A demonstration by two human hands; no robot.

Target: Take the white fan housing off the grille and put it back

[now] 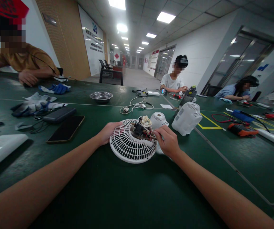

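Observation:
A white round fan grille lies flat on the green table, with an exposed motor and wires sitting on its middle. My left hand grips the grille's left rim, fingers curled round it. My right hand is closed in a pinch at the motor's right side, touching the wires. Just behind the motor stands a small white domed fan cover. A larger white vented housing rests to the right of it.
A dark phone, a black power bank, gloves and a white flat box lie at left. A steel bowl and white cable sit behind. Other people work across and to the right, with tools nearby.

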